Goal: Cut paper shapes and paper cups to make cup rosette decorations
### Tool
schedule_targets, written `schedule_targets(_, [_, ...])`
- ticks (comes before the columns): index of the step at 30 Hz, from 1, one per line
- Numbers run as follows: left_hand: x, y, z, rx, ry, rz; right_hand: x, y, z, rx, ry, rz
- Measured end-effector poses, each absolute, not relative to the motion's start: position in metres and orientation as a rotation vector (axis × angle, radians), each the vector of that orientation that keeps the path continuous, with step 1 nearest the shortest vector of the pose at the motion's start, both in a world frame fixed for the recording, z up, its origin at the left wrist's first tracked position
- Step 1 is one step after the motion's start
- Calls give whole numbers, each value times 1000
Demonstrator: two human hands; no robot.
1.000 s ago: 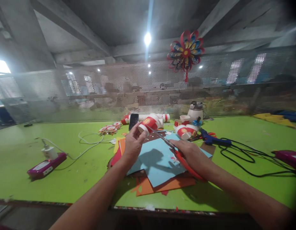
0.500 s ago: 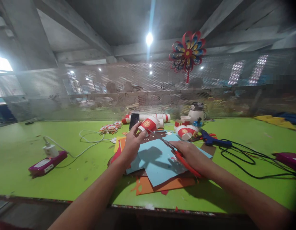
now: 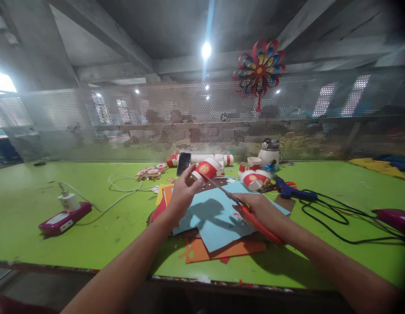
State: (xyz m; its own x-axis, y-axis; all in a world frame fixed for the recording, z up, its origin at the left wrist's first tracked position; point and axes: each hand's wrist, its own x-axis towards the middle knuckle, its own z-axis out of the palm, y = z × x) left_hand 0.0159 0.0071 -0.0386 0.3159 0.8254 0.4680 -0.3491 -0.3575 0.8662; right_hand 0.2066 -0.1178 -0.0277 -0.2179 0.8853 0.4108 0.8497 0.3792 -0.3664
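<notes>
A red and white paper cup (image 3: 207, 169) is tilted on its side in the air, with my left hand (image 3: 183, 192) closed round its base end. My right hand (image 3: 259, 209) grips red-handled scissors (image 3: 261, 226). Their blades point up and left, and the tips are at the cup's lower edge. Whether the tips touch or cut the cup is too small to tell. Beneath both hands lie light blue sheets (image 3: 218, 233) on orange sheets (image 3: 228, 251).
Behind are a phone (image 3: 183, 164), a row of stacked cups (image 3: 202, 158), loose cups (image 3: 254, 179) and a bottle (image 3: 268, 153). A blue glue gun (image 3: 296, 192) with black cables is right. Left sits a purple power strip (image 3: 65, 219) with a white cable.
The cup and my left hand have shifted slightly right. The scissors have moved a little right in my right hand, with the tips still by the cup.
</notes>
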Motion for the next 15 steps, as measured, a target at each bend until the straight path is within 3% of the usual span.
schedule_targets(15, [16, 4, -33, 1416, 475, 1308, 213, -111, -36, -1443, -2078, 185])
